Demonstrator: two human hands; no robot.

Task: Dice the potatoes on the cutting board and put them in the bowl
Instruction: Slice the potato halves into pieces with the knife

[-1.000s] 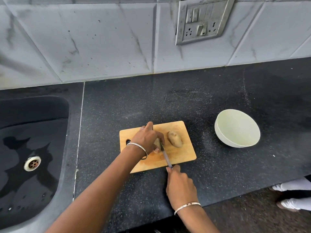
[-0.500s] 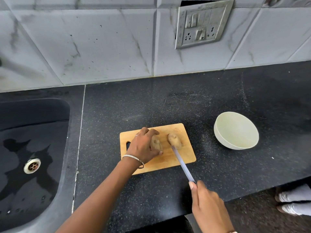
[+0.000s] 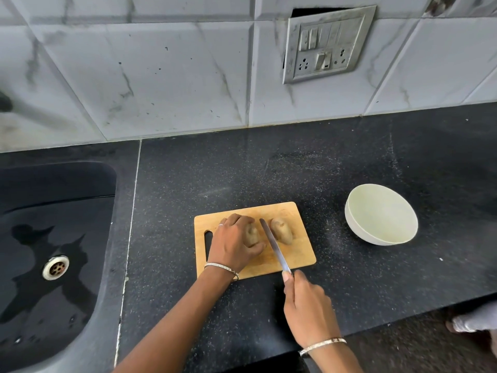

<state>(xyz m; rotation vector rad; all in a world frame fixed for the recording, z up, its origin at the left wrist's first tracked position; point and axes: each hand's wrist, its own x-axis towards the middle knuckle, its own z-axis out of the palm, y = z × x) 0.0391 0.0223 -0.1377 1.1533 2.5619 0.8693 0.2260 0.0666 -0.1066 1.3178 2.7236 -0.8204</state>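
A wooden cutting board (image 3: 301, 254) lies on the black counter with two brown potatoes on it. My left hand (image 3: 234, 243) grips the left potato (image 3: 252, 235) from above. The right potato (image 3: 281, 230) lies free beside it. My right hand (image 3: 309, 302) holds a knife (image 3: 274, 244) by its handle just off the board's near edge; the blade runs up between the two potatoes. A pale green bowl (image 3: 382, 214) stands to the right of the board, with nothing in it.
A black sink (image 3: 51, 238) with a metal drain lies at the left, wet inside. Tiled wall with a switch and socket plate (image 3: 326, 44) runs behind. The counter's front edge is close to my right wrist. A person's feet show at the lower right.
The knife swung out to the right potato half a second ago and has come back between the two potatoes. My right hand moved up and left toward the board. My left hand stays on the left potato.
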